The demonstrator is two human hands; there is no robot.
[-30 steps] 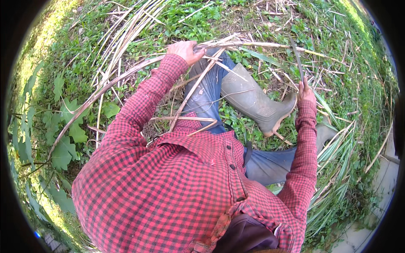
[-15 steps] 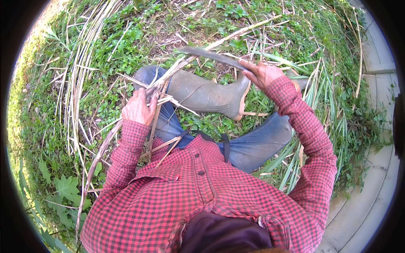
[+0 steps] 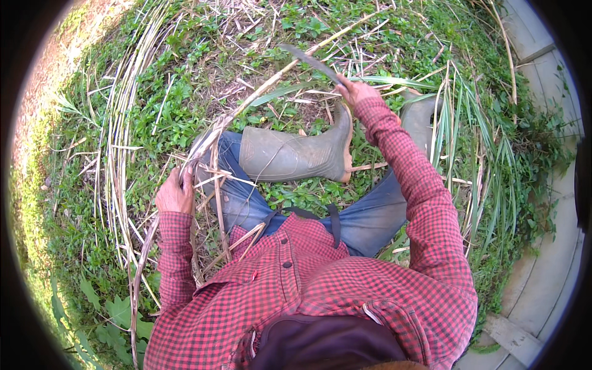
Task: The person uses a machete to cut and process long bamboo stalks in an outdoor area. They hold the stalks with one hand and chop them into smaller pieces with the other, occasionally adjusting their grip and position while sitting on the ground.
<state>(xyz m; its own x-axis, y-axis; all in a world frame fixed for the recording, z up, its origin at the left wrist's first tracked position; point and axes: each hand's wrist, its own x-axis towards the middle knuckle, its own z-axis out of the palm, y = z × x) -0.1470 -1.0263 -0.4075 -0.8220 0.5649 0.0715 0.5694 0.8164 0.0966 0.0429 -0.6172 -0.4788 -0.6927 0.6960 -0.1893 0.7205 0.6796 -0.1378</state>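
My left hand (image 3: 174,192) is closed round a long dry stalk (image 3: 213,132) with ragged strips of husk hanging off it. The stalk slants from beside my left forearm, over my bent knee, to the far middle of the grass. My right hand (image 3: 359,94) grips the handle of a knife (image 3: 313,63), its dark blade pointing far left and lying across the upper part of the stalk; whether it touches is hard to tell. Loose dry strips (image 3: 221,209) lie over my jeans below the left hand.
A row of long peeled stalks (image 3: 117,142) lies on the grass at left. Green leaf blades (image 3: 478,129) are heaped at right, near a pale curved wall-like edge (image 3: 536,271). My rubber boots (image 3: 296,154) stretch across the middle. Leaf scraps (image 3: 367,61) litter the far ground.
My left hand has moved left and nearer to me with the stalk. The right hand and knife have gone farther away and slightly left, the blade now higher along the stalk.
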